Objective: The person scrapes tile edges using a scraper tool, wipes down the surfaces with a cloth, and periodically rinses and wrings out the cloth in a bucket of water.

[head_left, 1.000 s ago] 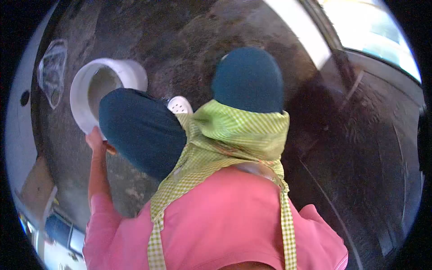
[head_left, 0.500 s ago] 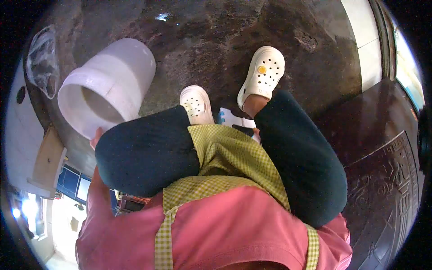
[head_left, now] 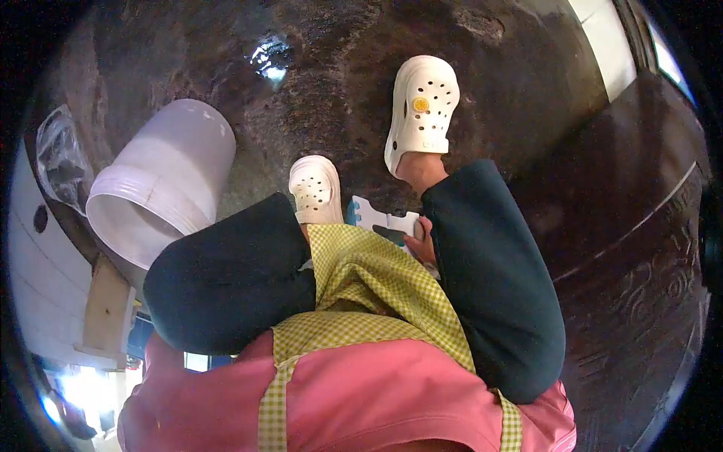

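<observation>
My right hand point(head_left: 425, 242) shows between my legs, beside the right shin. Its fingers are closed on the end of a white plastic piece with a blue edge point(head_left: 380, 217) and a handle-like cutout, low above the floor; my apron and leg hide part of it. My left hand is out of sight, behind my left thigh. A whitish plastic bucket point(head_left: 181, 154) lies on its side at the left, its mouth towards me and partly covered by my left knee.
The dark floor point(head_left: 331, 90) is wet, with a shiny patch. My feet wear white clogs point(head_left: 425, 98). A crumpled clear plastic bag point(head_left: 62, 154) lies at the far left. Dark carved furniture point(head_left: 625, 226) stands close on the right.
My left hand, at the bucket's rim before, is now hidden. The bucket appears lower and further left as the view shifts. More of my right hand and the white piece shows.
</observation>
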Demonstrator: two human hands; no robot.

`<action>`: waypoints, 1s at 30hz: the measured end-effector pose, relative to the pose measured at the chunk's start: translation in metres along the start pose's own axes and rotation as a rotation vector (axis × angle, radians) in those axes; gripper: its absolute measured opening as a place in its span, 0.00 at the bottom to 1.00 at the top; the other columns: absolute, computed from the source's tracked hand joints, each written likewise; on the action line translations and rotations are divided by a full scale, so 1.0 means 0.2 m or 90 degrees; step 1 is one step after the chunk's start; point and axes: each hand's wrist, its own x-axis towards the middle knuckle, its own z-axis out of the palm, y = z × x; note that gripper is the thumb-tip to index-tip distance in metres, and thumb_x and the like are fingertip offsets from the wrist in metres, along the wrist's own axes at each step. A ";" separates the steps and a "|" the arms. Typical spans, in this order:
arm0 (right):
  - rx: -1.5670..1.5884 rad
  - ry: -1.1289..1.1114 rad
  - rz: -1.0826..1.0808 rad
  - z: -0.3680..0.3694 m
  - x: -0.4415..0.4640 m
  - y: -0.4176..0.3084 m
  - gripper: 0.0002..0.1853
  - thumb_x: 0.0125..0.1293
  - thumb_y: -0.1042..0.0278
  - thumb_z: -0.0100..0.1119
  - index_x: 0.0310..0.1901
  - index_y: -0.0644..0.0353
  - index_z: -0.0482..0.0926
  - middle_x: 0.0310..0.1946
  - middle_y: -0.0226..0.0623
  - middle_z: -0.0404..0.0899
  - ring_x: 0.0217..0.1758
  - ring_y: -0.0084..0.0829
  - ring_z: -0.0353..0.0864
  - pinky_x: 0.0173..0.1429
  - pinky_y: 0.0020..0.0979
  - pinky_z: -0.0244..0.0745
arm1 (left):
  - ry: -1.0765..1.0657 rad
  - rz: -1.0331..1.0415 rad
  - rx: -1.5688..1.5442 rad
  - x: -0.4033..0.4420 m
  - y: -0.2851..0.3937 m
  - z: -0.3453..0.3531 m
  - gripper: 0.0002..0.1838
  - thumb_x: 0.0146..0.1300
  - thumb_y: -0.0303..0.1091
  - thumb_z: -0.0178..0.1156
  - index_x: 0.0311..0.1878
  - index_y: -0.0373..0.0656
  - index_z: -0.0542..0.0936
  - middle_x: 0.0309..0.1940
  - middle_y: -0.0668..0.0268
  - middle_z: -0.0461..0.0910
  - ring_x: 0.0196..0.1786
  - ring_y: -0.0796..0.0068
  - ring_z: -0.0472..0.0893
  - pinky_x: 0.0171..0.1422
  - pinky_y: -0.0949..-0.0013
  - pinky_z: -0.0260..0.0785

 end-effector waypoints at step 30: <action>0.171 0.272 -0.322 0.11 0.15 0.53 0.26 0.53 0.51 0.63 0.48 0.61 0.75 0.40 0.43 0.80 0.40 0.46 0.79 0.46 0.41 0.74 | 0.167 -0.131 -0.632 0.16 0.46 0.24 0.19 0.51 0.36 0.52 0.40 0.28 0.77 0.29 0.52 0.79 0.24 0.58 0.78 0.24 0.56 0.67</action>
